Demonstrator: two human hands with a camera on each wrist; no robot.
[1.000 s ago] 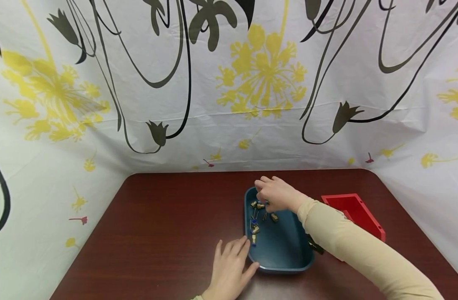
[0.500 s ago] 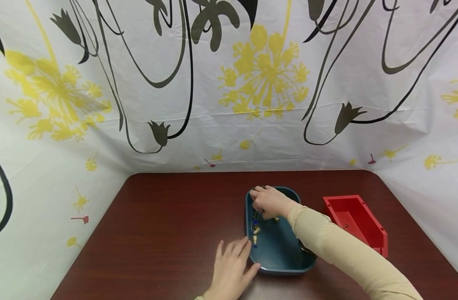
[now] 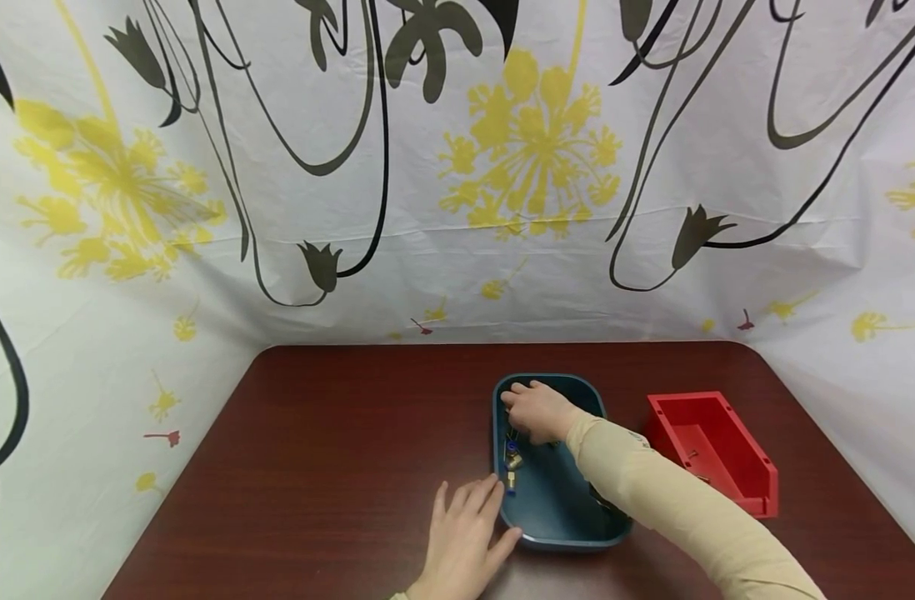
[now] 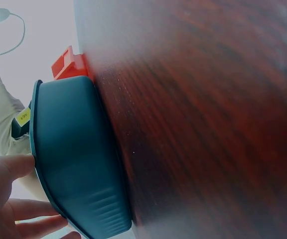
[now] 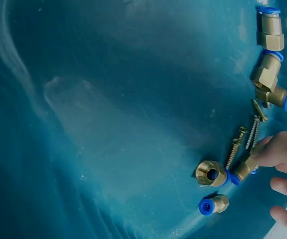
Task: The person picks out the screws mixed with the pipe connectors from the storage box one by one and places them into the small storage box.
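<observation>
Right now the right hand (image 3: pixel 536 411) is down inside the blue tray (image 3: pixel 570 533), working among the loose hardware on its floor. Up close, from the right wrist view, a fingertip (image 5: pixel 278 149) presses against one brass fitting (image 5: pixel 244 170) with a blue collar; whether the thumb closes a pinch on it, I cannot tell, since the other fingers just hang beside it, lightly bent. Around that piece lie a second fitting showing its open end (image 5: pixel 211 173), a third one just below (image 5: pixel 214 204), a few brass screws (image 5: pixel 243 139), and more fittings (image 5: pixel 270 74) further along the tray floor. Meanwhile the left hand (image 3: pixel 465 537) lies flat on the dark wooden table (image 3: pixel 330 450), fingers straight, with its tips touching the tray's outer wall (image 4: pixel 73 164) and gripping nothing. Off to the right stands the red bin (image 3: pixel 716 450), well apart from the tray; only a speck or two shows inside it, too small to identify. Judging from this, nearly all the small parts sit in the tray, so the picking looks barely begun, with most pieces left to go.
</observation>
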